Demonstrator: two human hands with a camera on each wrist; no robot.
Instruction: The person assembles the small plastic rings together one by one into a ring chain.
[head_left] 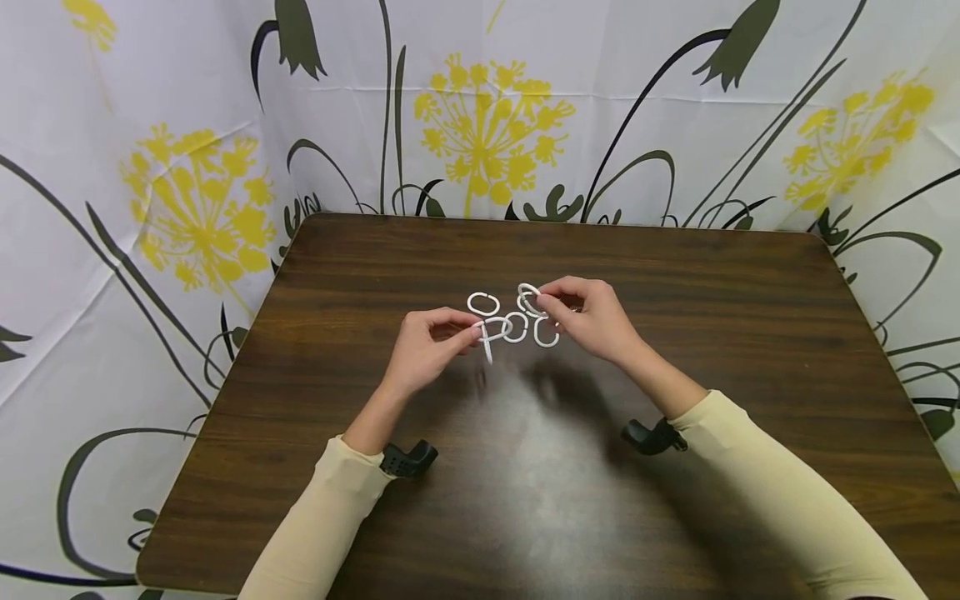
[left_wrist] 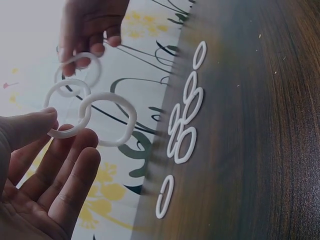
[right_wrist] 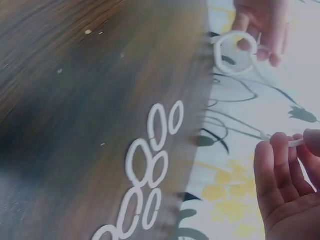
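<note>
Fingers [left_wrist: 85, 167] of left hand [head_left: 427, 348] pinch linked rings [left_wrist: 87, 113]; right hand [head_left: 594, 318] pinches another ring [left_wrist: 99, 74] at their 2 o'clock, head view. Suggest left steady, right ring edge-on

A dark brown, wood-grained rectangular bench [head_left: 517, 500] with rounded corners lies below the fingers [head_left: 448, 317]. Beyond them hangs white fabric [head_left: 348, 112] with a large yellow and grey-green floral print.

Your head camera faces forward and down over most of the table [head_left: 525, 450], while your two wrist cameras look in close, tilted sideways, both sharing your left hand [head_left: 426, 350], right hand [head_left: 594, 318] and the white rings [left_wrist: 133, 117].
</note>
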